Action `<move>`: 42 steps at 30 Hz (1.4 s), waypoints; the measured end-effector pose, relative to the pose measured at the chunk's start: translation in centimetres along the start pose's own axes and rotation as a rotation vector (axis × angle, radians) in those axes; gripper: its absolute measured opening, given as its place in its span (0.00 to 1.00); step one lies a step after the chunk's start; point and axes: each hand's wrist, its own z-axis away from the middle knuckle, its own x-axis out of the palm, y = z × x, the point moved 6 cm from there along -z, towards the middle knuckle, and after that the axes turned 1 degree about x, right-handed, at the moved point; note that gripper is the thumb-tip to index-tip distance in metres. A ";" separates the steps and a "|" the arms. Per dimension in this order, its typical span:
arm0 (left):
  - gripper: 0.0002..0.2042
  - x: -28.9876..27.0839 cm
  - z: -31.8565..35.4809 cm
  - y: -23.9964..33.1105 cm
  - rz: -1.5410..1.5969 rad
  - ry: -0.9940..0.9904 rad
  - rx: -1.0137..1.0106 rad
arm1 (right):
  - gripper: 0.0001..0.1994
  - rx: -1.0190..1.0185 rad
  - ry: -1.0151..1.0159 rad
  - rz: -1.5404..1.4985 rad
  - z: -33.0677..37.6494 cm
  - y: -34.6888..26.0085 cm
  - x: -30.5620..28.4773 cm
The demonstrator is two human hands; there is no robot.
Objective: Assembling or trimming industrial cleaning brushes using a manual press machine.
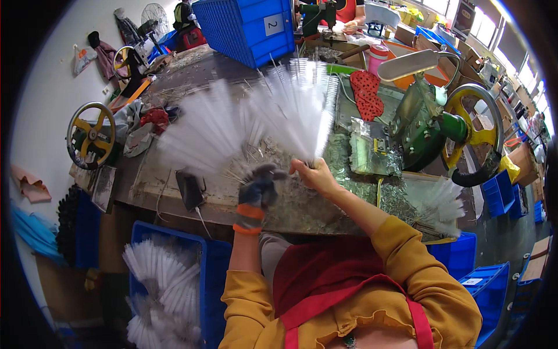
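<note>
- The bare right hand (pixel 314 174) is holding the right brush bunch (pixel 297 110) above the workbench (pixel 218 205); its fingers are closing together on the stem ends, probably to keep the bristles spreading freely.
- The gloved left hand (pixel 257 191) is curling by the stem ends of the left brush bunch (pixel 203 131), inward of the workbench's near edge; blur is hiding whether the fingers are clamping. The glove is likely guarding against wire.
- Loose brushes (pixel 444 206) are lying at the workbench's near right corner, seemingly within easy reach.
- Below the near edge, a blue bin (pixel 215 282) is containing more brushes (pixel 160 279), apparently keeping them together.
</note>
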 end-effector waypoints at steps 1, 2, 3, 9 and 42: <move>0.09 -0.1 0.4 -0.7 -0.026 0.025 -0.001 | 0.17 0.031 -0.032 -0.049 0.3 -0.2 0.4; 0.10 1.2 0.8 -1.4 -0.171 -0.154 0.043 | 0.17 0.119 -0.082 -0.039 0.7 0.0 0.8; 0.10 2.4 1.2 -2.4 -0.314 -0.297 0.075 | 0.17 0.097 -0.126 -0.079 1.1 -0.5 1.4; 0.18 7.0 4.3 -7.6 0.204 -0.703 -0.475 | 0.16 0.068 -0.389 0.145 3.7 -2.7 4.7; 0.27 12.4 3.5 3.5 -2.129 -0.209 1.056 | 0.08 0.495 -0.718 -0.883 9.9 -0.5 3.1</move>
